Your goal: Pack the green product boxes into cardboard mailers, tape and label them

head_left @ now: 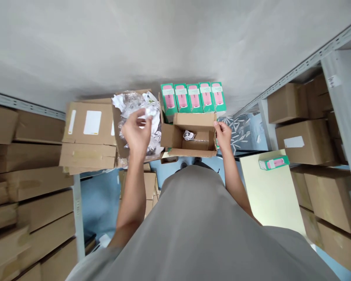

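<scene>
Small open carton [194, 151], one, brown, lined with a little crumpled paper [188, 135]; placed at the near edge of the surface [256, 134], its right rim pinched by the right hand [216, 125]. Larger carton [122, 150], one, filled with white paper and clear film; a white paper piece [149, 112] pinched above it by the left hand [145, 115]. Green-and-pink boxes [194, 97], five, white-banded, print illegible. Flattened-looking carton [76, 127], white labels [92, 122], no wording readable.

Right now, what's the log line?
left hand: at crumpled paper | right hand: gripping open box edge | inside: paper wad | behind: five green boxes
</scene>
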`<state>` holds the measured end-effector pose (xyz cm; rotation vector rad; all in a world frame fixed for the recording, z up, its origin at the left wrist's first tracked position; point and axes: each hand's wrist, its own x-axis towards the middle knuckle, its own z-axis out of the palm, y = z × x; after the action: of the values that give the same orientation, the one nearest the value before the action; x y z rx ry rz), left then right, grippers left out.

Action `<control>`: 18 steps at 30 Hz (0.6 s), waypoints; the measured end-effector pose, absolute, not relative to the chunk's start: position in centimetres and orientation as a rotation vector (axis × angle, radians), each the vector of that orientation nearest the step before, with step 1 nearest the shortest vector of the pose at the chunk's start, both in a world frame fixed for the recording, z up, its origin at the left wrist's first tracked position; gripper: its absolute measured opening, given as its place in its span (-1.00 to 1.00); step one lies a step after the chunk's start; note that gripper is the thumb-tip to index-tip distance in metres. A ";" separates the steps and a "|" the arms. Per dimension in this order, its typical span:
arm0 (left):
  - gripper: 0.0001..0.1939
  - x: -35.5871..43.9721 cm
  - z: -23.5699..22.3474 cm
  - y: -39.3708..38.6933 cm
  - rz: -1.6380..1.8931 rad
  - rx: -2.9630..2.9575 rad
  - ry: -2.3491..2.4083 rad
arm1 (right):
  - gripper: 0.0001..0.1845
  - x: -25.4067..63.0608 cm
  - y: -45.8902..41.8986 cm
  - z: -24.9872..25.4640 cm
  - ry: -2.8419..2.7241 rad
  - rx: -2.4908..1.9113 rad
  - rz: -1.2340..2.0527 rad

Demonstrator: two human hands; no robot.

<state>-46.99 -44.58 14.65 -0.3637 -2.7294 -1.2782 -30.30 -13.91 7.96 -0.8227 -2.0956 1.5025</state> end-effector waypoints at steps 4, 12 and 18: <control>-0.59 -40.2 17.5 -41.1 -1.644 -0.937 -2.681 | -0.27 -29.6 -14.3 8.8 -2.069 -0.873 1.448; -0.35 -37.7 16.5 -40.2 -1.393 -0.996 -2.783 | -0.25 -24.4 -14.9 10.6 -1.885 -1.015 1.459; -0.09 -36.7 11.2 -39.5 -1.696 -1.031 -2.881 | -0.27 -14.6 -16.8 10.6 -1.706 -1.278 1.367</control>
<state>-36.69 -39.47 11.18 -1.0314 -2.8811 -1.6963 -14.58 -16.80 10.57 -1.2782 -1.7056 1.3667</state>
